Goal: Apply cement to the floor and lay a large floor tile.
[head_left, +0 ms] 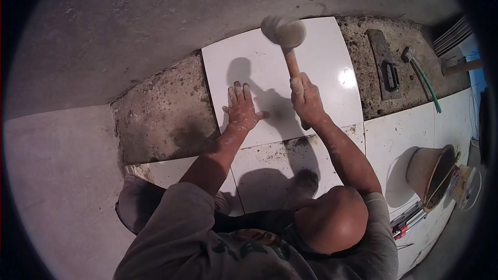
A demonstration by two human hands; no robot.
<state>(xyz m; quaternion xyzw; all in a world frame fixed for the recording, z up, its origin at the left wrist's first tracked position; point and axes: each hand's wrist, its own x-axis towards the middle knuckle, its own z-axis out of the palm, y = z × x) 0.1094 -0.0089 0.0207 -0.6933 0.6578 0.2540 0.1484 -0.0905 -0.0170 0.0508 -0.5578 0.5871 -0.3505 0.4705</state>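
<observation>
My left hand (241,109) lies spread on a large white square tile (327,98), fingers apart and dusted with pale powder. My right hand (308,98) grips the wooden handle of a mallet (290,33), whose blurred round head is over the tile's far part. The tile's far edge is close to a grey wall (171,15). Rough mortar-speckled floor (161,114) lies exposed to its left and also to its right. More white tiles (399,124) run along its near side, with dirt along the joint.
A notched trowel (384,62) and a hammer-like tool with a green handle (428,83) lie on the right rough floor. A bucket (425,171), a smaller container (464,186) and a long metal tool (407,220) are at lower right. A pale surface (57,176) spans the left.
</observation>
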